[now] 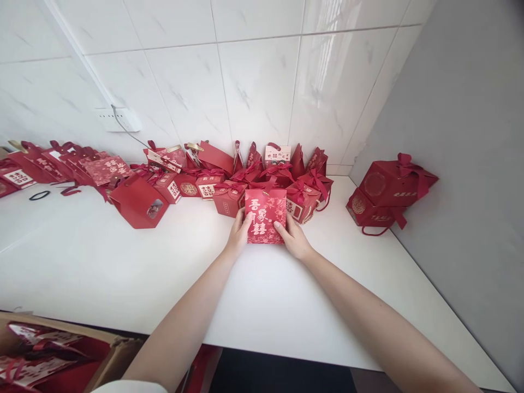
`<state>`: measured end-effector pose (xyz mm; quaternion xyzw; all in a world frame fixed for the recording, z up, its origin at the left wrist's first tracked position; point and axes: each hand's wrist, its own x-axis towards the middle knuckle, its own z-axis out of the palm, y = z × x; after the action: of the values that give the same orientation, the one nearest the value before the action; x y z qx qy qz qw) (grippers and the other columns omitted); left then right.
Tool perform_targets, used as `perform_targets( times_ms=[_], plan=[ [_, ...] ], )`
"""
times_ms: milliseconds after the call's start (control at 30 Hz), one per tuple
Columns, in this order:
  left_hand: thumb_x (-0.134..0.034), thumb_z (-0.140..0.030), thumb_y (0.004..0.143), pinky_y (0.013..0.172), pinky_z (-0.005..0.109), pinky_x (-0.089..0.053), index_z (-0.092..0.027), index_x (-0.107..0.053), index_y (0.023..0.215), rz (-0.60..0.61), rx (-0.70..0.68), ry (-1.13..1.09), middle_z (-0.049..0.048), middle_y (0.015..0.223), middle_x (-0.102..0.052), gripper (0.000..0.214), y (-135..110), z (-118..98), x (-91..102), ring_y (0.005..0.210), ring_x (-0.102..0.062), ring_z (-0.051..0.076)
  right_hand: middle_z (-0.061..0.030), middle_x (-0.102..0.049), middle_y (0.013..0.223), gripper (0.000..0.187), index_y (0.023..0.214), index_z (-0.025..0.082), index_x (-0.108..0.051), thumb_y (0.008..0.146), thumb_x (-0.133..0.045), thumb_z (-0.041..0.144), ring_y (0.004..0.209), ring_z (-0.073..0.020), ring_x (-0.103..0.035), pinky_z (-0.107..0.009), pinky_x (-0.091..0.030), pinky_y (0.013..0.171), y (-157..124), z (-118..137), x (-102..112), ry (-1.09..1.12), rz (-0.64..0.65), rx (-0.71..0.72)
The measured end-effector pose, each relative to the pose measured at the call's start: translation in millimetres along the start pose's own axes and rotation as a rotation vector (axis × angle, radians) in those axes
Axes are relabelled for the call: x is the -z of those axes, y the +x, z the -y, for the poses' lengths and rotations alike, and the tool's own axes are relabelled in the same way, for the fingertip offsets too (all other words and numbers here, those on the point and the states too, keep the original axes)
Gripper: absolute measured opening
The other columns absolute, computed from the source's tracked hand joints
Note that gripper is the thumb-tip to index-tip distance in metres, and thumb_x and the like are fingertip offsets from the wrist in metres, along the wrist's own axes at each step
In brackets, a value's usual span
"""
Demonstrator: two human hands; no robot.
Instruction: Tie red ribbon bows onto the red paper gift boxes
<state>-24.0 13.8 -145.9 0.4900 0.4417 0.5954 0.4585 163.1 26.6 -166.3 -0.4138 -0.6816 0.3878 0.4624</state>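
Many red gift boxes (213,185) line the white desk (123,262) along its rear edge, under a tiled wall (254,82). At that edge's middle, the left hand (237,237) and right hand (292,240) each grip a side of one upright red gold-lettered box (265,218).

Both hands, left hand (238,233) and right hand (292,237), grip a red gift box (265,215) on the white counter (123,256).

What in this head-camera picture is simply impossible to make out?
Head view:
Red box: lower corners covered by the left hand and right hand; contents unseen.
Back-row boxes: mostly hidden behind the front row.
Cardboard carton: cut off by the bottom-left edge.
Black loop: too small to identify.
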Motion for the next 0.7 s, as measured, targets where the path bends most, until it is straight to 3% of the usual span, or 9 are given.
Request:
perform_targets(
  times_ms=[133, 333, 467, 600, 700],
  plan=[
    [-0.059, -0.055, 0.086, 0.1, 0.036, -0.047, -0.023, -0.063, 0.115, -0.091, -0.017, 0.075, 0.0076, 0.123, -0.065, 0.044, 3, 0, 2.2, 0.117, -0.059, 0.025, -0.008, -0.055, 0.144, 0.065, 0.147, 0.025, -0.037, 0.092, -0.052, 0.057, 0.131, -0.0263, -0.052, -0.046, -0.038, 0.113, 0, 0, -1, 0.003, 0.012, 0.002],
    [-0.054, -0.058, 0.088, 0.097, 0.035, -0.048, -0.023, -0.061, 0.119, -0.02, -0.003, 0.098, 0.0069, 0.123, -0.067, 0.047, 1, -5, 2.3, 0.114, -0.061, 0.025, -0.0067, -0.054, 0.144, 0.068, 0.148, 0.026, -0.036, 0.09, -0.054, 0.058, 0.133, -0.0262, -0.051, -0.046, -0.037, 0.114, 0, 1, 1, 0.021, 0.024, -0.02],
    [-0.056, -0.06, 0.086, 0.099, 0.037, -0.048, -0.022, -0.063, 0.119, -0.057, -0.002, 0.057, 0.0073, 0.121, -0.069, 0.051, 3, -4, 4.0, 0.112, -0.063, 0.026, -0.0053, -0.047, 0.151, 0.064, 0.149, 0.026, -0.036, 0.095, -0.042, 0.06, 0.14, -0.0249, -0.042, -0.045, -0.031, 0.118, -3, 3, 4, 0.024, 0.027, 0.056],
    [-0.056, -0.063, 0.085, 0.101, 0.041, -0.049, -0.018, -0.067, 0.113, -0.028, 0.2, -0.226, 0.01, 0.117, -0.071, 0.054, 6, -3, 3.6, 0.111, -0.065, 0.027, -0.0063, -0.048, 0.149, 0.063, 0.147, 0.025, -0.04, 0.097, -0.029, 0.062, 0.139, -0.0253, -0.043, -0.043, -0.032, 0.118, -10, 11, 4, -0.005, 0.168, 0.265],
    [-0.056, -0.064, 0.084, 0.098, 0.044, -0.052, -0.017, -0.068, 0.11, 0.061, 0.352, -0.344, 0.0119, 0.112, -0.073, 0.055, 5, -7, 0.6, 0.109, -0.067, 0.029, -0.0071, -0.04, 0.155, 0.076, 0.153, 0.025, -0.029, 0.093, -0.024, 0.072, 0.141, -0.0272, -0.04, -0.043, -0.034, 0.116, -14, 19, 1, -0.001, 0.27, 0.369]
  ],
)
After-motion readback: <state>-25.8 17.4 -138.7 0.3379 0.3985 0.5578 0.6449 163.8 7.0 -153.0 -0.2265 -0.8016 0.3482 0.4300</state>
